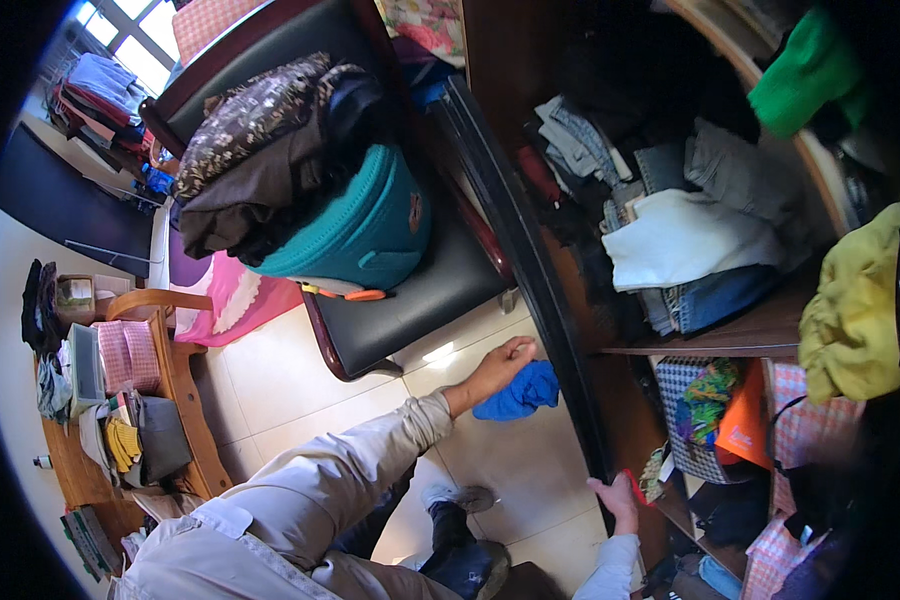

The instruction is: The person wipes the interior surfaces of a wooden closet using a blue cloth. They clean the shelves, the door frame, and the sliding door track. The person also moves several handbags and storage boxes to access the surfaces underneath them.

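Observation:
My left hand (499,371), fingers loosely curled, reaches out in the middle of the view. Directly beside and partly under it is a crumpled blue cloth (521,394); whether the fingers hold any of it cannot be told. At the lower right my right hand (619,499) is at the long black edge (544,300) of what looks like a wardrobe door, its thumb against that edge and its other fingers mostly hidden. A thin red item (634,486) shows just beyond this hand.
A black padded chair (427,307) bears a teal felt basket (360,225) heaped with dark clothes (255,150). Wardrobe shelves on the right hold jeans, a white garment (682,240) and checked boxes. Yellow (855,315) and green (810,82) cloths hang there. A wooden bench (187,405) stands left.

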The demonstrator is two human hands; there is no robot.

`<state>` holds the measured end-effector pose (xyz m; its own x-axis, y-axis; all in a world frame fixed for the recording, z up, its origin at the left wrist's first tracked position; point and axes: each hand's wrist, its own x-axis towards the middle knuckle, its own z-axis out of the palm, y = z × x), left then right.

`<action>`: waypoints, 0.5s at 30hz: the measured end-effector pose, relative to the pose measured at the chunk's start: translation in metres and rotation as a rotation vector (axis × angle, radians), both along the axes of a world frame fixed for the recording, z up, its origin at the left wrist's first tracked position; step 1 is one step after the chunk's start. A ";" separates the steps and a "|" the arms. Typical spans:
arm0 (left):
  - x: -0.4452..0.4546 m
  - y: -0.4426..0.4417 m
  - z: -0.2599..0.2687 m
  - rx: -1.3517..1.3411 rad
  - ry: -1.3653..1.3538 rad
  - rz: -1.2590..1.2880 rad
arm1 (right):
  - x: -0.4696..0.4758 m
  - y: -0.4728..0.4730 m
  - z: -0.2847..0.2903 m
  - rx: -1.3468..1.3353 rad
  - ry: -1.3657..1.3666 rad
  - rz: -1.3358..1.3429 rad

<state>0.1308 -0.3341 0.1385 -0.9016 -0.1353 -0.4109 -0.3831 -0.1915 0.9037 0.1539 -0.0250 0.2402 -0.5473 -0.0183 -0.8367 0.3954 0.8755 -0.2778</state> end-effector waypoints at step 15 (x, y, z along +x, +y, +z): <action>-0.042 0.013 0.097 0.139 -0.206 -0.155 | 0.041 0.078 0.018 -0.062 0.104 0.070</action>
<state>0.0891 -0.3212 0.2356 -0.8027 0.0679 -0.5925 -0.5902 -0.2331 0.7729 0.1950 0.0530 0.2584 -0.6268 -0.1092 -0.7715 0.3004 0.8798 -0.3685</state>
